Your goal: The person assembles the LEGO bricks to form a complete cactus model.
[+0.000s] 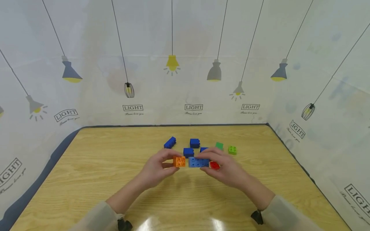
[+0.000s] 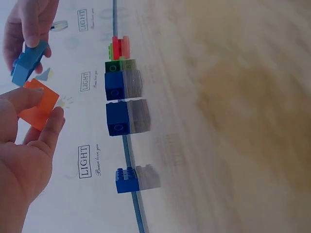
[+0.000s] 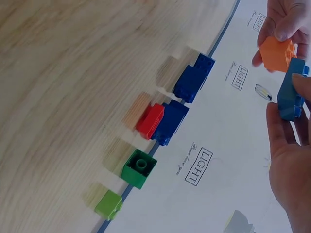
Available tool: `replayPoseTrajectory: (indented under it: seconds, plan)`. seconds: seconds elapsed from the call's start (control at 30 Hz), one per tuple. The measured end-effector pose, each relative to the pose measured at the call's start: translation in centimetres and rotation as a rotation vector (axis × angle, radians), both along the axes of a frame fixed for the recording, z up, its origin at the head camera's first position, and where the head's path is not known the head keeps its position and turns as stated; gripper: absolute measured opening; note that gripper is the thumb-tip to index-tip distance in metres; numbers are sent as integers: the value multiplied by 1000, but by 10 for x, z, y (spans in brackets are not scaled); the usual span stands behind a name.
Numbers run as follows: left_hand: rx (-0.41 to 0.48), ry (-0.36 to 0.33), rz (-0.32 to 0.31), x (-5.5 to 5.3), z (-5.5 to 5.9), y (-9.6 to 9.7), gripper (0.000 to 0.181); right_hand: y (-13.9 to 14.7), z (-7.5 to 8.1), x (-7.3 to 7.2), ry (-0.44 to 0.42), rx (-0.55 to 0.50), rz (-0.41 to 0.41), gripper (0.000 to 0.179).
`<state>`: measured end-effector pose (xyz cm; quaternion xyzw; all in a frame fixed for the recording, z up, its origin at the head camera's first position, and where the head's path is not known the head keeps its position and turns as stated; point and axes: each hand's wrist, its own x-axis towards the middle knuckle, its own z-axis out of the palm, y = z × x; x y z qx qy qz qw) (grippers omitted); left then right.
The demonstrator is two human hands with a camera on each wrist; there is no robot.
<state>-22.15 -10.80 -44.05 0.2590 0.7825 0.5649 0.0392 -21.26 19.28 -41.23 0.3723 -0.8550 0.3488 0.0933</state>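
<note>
My left hand [image 1: 156, 169] pinches an orange building brick [image 1: 179, 161] between thumb and fingers, its studs facing the head camera. Just to the right, my right hand [image 1: 226, 166] grips a longer light blue brick [image 1: 198, 162] by its top and bottom edges. Both bricks are held above the table, side by side, with a small gap between them in the head view. In the left wrist view the orange brick [image 2: 40, 106] lies close below the blue one [image 2: 28, 63]. The right wrist view has the blue brick [image 3: 290, 90] partly overlapping the orange brick [image 3: 277, 53].
Dark blue bricks [image 1: 170, 142] stand on the wooden table [image 1: 95, 166] beyond my hands, one partly hidden by the right hand. A red brick [image 1: 214, 165] shows beside that hand. A green brick [image 1: 219, 146] and a lime brick [image 1: 232, 150] sit farther right. Printed sheeting [image 1: 162, 96] surrounds the table.
</note>
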Motion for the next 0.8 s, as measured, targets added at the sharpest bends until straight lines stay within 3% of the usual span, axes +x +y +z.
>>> replayPoseTrajectory:
  seconds: [0.27, 0.43, 0.8]
  plan:
    - [42, -14, -35, 3, 1, 4, 40, -15, 3, 0, 116, -48, 86, 43]
    - [61, -40, -36, 4, 2, 3, 39, -20, 2, -2, 155, -64, 100, 42]
    - [124, -108, -70, 6, 3, 3, 41, -25, 1, -3, 144, -98, 128, 41]
